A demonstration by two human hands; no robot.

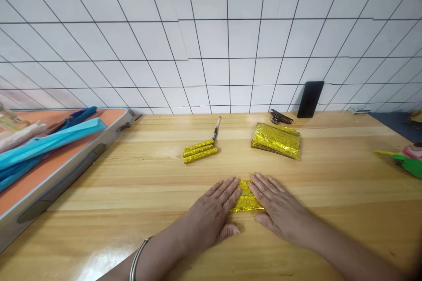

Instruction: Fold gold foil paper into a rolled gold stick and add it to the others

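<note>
A gold foil sheet (246,202) lies on the wooden table in front of me, with a crease or fold line across it. My left hand (214,208) rests flat on its left end, fingers stretched out. On the right end lies my right hand (278,208), also flat with its fingers extended. Both hands cover the ends of the sheet. Beyond them, several narrow gold foil rolls (200,151) lie side by side, touching a pen (216,128). A stack of gold foil sheets (276,140) sits farther to the right.
By the tiled wall are a brown hair claw clip (281,117) and a leaning black phone-like slab (310,99). An orange-topped case (115,118) with blue folded material (59,140) stands left. A green object (410,166) lies at the right edge.
</note>
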